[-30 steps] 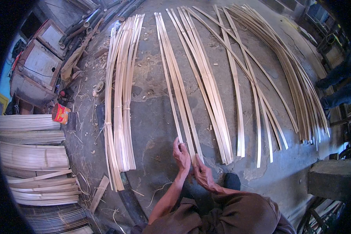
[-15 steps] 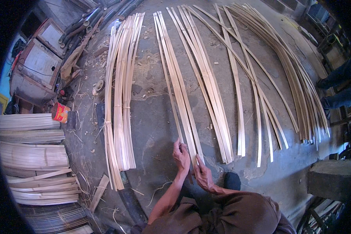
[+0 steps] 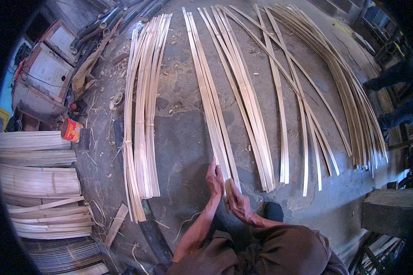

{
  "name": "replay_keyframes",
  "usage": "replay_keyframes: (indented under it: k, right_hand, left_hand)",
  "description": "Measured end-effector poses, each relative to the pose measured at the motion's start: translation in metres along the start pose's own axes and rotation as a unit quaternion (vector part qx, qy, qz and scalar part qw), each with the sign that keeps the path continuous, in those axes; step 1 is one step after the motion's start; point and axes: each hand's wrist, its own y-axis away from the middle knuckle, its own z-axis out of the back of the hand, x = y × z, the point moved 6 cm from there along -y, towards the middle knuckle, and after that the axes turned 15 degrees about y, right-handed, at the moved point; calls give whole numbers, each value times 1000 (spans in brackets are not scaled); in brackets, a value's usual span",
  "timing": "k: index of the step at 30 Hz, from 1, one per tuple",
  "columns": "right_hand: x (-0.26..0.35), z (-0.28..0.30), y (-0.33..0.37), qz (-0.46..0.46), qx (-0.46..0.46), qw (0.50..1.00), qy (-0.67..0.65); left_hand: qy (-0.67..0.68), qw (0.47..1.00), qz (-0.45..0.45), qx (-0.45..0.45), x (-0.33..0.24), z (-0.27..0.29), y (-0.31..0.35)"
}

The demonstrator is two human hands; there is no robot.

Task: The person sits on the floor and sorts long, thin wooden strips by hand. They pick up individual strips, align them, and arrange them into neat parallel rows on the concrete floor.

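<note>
Both the left hand (image 3: pixel 214 176) and right hand (image 3: pixel 237 202) pinch the near ends of bamboo strips (image 3: pixel 211 105) on the floor (image 3: pixel 179 146).

Both hands meet at the near ends of a narrow bundle of bamboo strips (image 3: pixel 211 110) lying on the concrete floor (image 3: pixel 179 146). The left hand (image 3: pixel 214 176) rests on the strips; the right hand (image 3: pixel 237 201), just beside it, grips their ends. Left of the hands lies a tied bundle (image 3: pixel 142 123); to the right more loose strips (image 3: pixel 303 105) fan out.
</note>
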Motion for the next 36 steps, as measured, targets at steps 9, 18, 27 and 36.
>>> replay_keyframes:
  k: [9,18,27,36]
  right_hand:
    - [15,-18,-17,-38,8,995,-93]
    - [2,-29,-10,-84,98,987,-93]
    - [-63,59,-51,26,-101,935,340]
    - [-55,104,-60,1,-94,905,415]
  left_hand:
    - [125,987,97,-2,54,16,-4]
    - [195,974,107,-32,-9,21,-25]
    - [-141,985,74,66,3,11,-20]
    - [-250,965,26,78,-39,2,-16]
